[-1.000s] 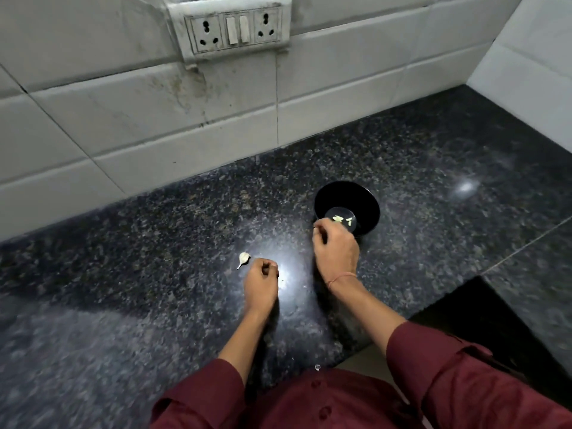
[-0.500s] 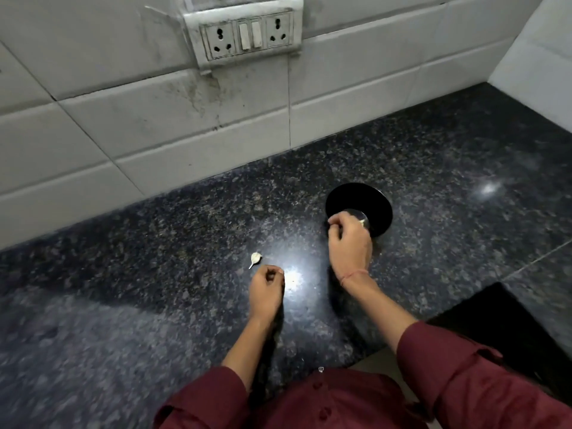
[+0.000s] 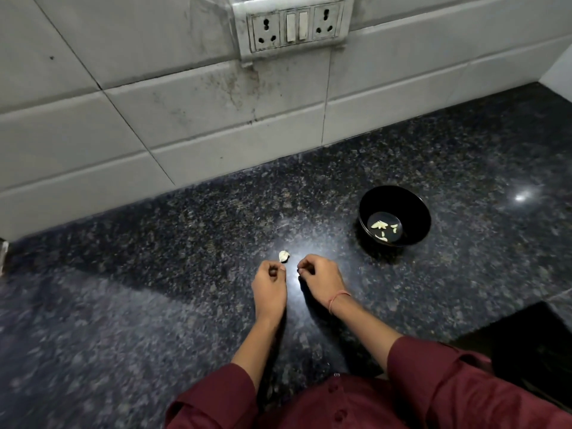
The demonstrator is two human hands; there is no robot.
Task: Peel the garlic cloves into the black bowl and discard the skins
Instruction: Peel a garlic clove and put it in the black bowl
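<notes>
Unpeeled garlic clove (image 3: 283,256) lies on the worktop (image 3: 185,243) near centre: small, pale cream, papery skin on, sitting in the bright glare patch. Black bowl (image 3: 410,202) is to the right and slightly farther back, well apart from the clove, upright. Inside on its base are a few peeled cloves (image 3: 381,228), pale yellow-white slivers, loosely scattered.

Left hand (image 3: 268,287): fingers curled in tight, tips just beside the near edge of the loose clove. Can't tell if they touch it or whether anything sits in the fist.

Right hand (image 3: 322,279): just right of the left one, small gap between them. Fingers curled narrow, tips pointing down at the worktop, nothing visible in them. Red thread (image 3: 338,300) on that wrist.

Worktop is dark speckled granite. Far side has a grey tiled wall (image 3: 154,119), stained, with a socket and switch plate (image 3: 291,24). Maroon sleeves (image 3: 433,376) at the near edge
</notes>
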